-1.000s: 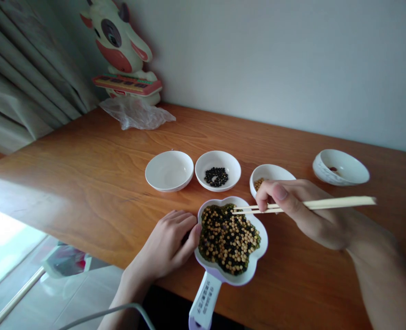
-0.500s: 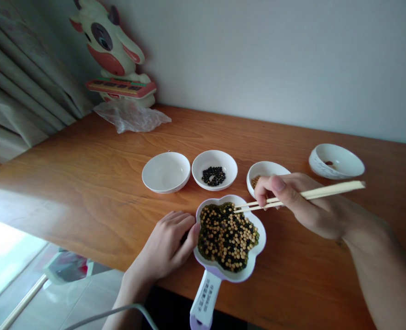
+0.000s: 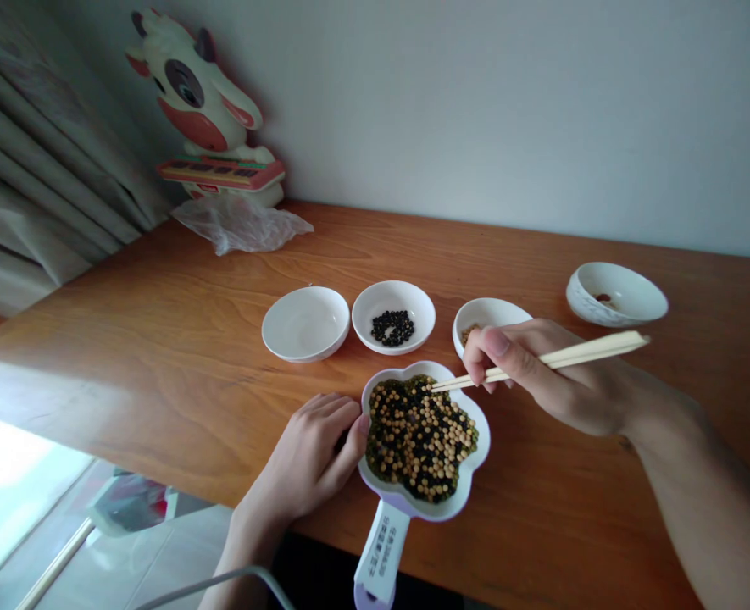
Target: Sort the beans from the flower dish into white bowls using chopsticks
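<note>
My right hand (image 3: 540,368) holds a pair of pale wooden chopsticks (image 3: 571,354), their tips close together among the beans near the far side of a flower-shaped pan (image 3: 480,457). Whether a bean is between the tips I cannot tell. The pan is white with a lilac edge and a labelled handle (image 3: 382,546); yellow, black and green beans (image 3: 422,440) cover its bottom. With curled fingers, my left hand (image 3: 320,449) grips the pan's left rim, thumb on the edge. Behind my right hand a white bowl (image 3: 498,312) with tan beans is partly hidden.
Behind the pan stand a bare white bowl (image 3: 306,324) and a white bowl (image 3: 422,309) with black beans. Another bowl (image 3: 635,296), with a few reddish-brown bits, is at the right. A cow-shaped toy keyboard (image 3: 222,174) and a plastic bag (image 3: 244,227) occupy the back left of the wooden table (image 3: 177,356).
The chopstick tips have drawn together, and their back ends have shifted a little left with my right hand. My left hand stays at the pan's rim.
</note>
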Available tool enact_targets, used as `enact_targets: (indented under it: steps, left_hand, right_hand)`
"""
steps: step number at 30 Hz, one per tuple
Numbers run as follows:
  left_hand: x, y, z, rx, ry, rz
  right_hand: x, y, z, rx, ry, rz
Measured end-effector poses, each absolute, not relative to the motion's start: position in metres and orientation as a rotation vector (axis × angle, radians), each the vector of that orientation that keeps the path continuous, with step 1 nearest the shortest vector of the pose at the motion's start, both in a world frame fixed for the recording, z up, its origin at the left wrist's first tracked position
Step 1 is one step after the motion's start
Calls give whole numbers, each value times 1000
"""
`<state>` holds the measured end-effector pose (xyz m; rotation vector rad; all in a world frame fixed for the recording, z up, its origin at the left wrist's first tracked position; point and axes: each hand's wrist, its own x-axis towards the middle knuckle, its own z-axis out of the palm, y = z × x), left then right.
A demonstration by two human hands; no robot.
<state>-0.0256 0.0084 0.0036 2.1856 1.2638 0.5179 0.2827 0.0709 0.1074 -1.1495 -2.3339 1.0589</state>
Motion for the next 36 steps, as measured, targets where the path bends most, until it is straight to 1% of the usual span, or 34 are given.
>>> enact_targets:
  steps: [16,26,36]
  left_hand:
    - [-26,9,3,2181,1249,517]
    - [-27,8,2,2184,1253,520]
    - [-27,10,2,2183,1260,510]
  right_hand:
    - [283,70,106,-1119,-2435,992]
    - [277,66,120,-1194,-2450,999]
    - [281,70,106,-1148,-2438,995]
